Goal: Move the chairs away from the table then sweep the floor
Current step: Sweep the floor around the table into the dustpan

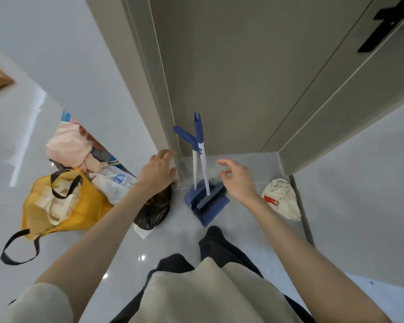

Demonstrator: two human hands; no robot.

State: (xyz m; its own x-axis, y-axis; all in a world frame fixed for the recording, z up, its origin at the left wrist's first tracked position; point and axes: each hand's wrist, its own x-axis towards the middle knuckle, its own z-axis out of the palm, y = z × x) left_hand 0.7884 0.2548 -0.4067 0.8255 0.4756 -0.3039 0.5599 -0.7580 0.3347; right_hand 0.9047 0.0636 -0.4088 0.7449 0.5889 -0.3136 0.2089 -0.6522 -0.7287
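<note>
Pale grey floor tiles (173, 241) run up to a grey-brown door (231, 78) set in a matching door frame (163, 113), with a black door handle (383, 24) at the top right.

In the corner where the frame meets the door, a broom (204, 169) and a dustpan (216, 210) stand together. The blue pan sits on the floor with the dark broom head resting in it. Two white shafts with blue tops rise from the pair and lean toward the door, and the shorter one tilts left toward the frame.

The left hand (158, 173) reaches out flat, fingers straight and together, its grip around nothing. Its fingertips lie at the edge of the frame, and I cannot tell whether they touch it. The right hand (239, 180) hangs just right of the two shafts, apart from them, its grip spread loosely with slightly bent fingers and holding nothing.

Left of the frame, things are heaped on the floor:
- a yellow bag (79, 206) with black straps
- a pile of pink cloth (68, 145)
- a white plastic bag (117, 183) with blue print
- a black plastic bag (155, 210), partly under the left wrist

A white cloth bag (281, 199) with a red patch lies by the right wall. A foot in a dark sock (216, 238) stands just in front of the dustpan.
</note>
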